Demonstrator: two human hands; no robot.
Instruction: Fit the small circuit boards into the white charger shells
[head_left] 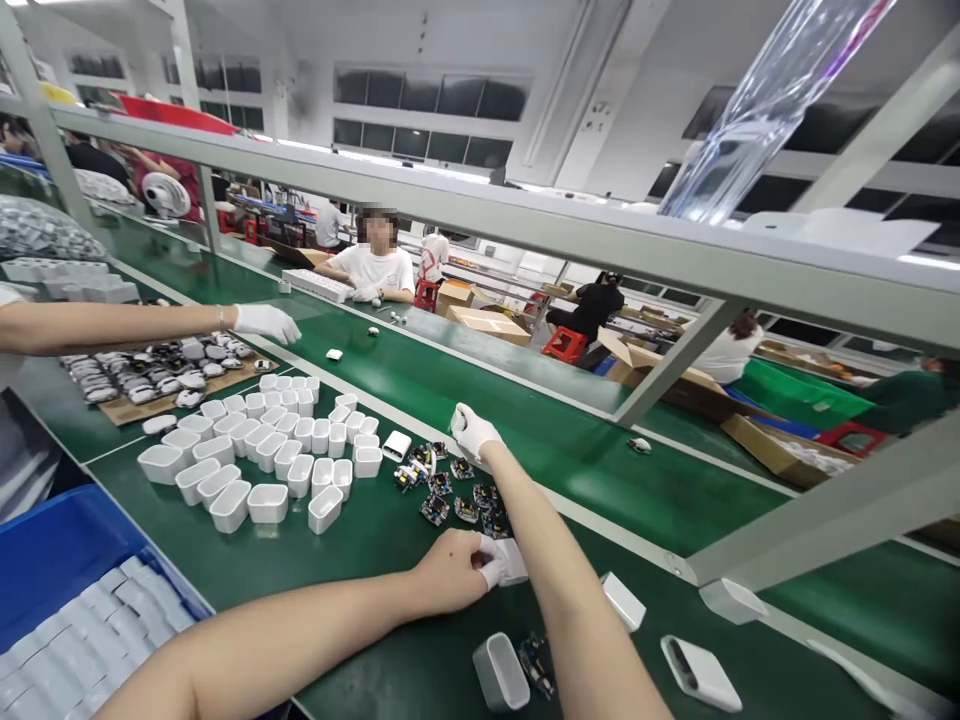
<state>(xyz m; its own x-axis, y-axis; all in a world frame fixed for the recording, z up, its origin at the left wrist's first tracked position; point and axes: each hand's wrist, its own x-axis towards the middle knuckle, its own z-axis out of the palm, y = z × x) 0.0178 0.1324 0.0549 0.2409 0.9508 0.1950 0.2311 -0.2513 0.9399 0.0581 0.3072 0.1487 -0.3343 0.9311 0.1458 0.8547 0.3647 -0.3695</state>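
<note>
My left hand (450, 572) lies low on the green bench, its white-tipped fingers pinched on a small white casing (513, 562). My right hand (472, 430), in a white glove, reaches forward across my left one. Its fingers are curled at the far edge of a cluster of small circuit boards (457, 492); what they grip is hidden. Rows of open white casings (262, 455) stand to the left of the boards.
More white casings (501, 672) (699, 672) lie near the front edge. A blue bin (52, 550) sits at lower left. A co-worker's gloved hand (266, 322) hovers over a cardboard tray of dark parts (150, 378). Beyond the green conveyor (525, 400) sits another person (379, 270). A metal rail (525, 230) crosses overhead.
</note>
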